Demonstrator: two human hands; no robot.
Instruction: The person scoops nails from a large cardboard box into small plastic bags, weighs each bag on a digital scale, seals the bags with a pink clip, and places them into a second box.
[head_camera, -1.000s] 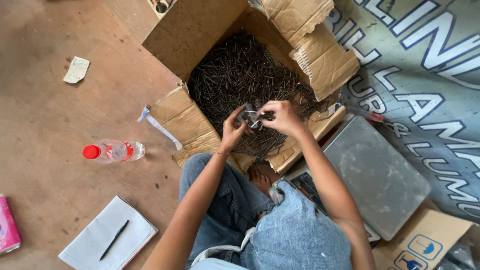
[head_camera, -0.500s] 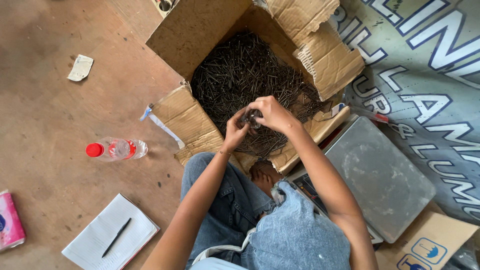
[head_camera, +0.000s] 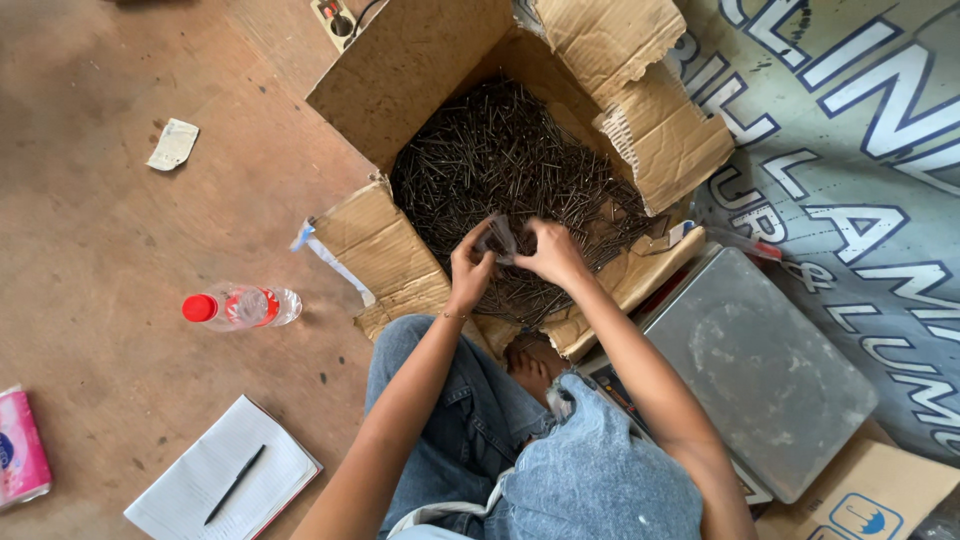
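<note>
Single view only, head-worn, looking almost straight down from above the seated person. Near edge: denim-clad knees (head_camera: 480, 420). Centre frame, at arm's reach: open cardboard box (head_camera: 400, 75) of dark nails (head_camera: 500, 150). Far edge cuts the box's top flap. Left takes in bare floor (head_camera: 100, 250); right, a printed banner (head_camera: 850, 150). Camera tilt seems slightly rotated, hard to confirm.

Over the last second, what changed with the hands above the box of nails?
The right hand let go of the few nails it held out and closed in against the left hand; both now pinch a small clear bag just above the nails. Only the view shifted a little. The box, bottle, notebook and pen lie as before.
</note>
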